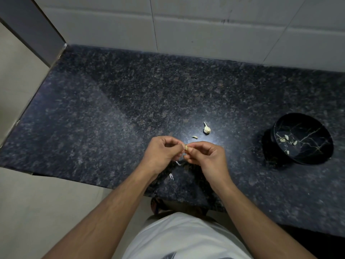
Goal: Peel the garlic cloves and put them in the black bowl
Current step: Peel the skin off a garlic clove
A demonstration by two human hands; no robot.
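Above the dark granite counter (112, 113), my left hand (162, 152) and my right hand (205, 156) meet, and both pinch one small garlic clove (186, 147) between their fingertips. Just beyond the hands lies the rest of a garlic bulb (206, 128) with its stem up, and a loose clove (194, 137) lies beside it. The black bowl (317, 131) with gold veins stands to the right and holds several peeled cloves (286, 140).
Bits of white garlic skin (171, 176) lie on the counter under my hands. A tiled wall (186, 25) runs behind the counter. The counter's left edge (24, 116) meets a pale floor. My white shirt (184, 238) fills the bottom centre.
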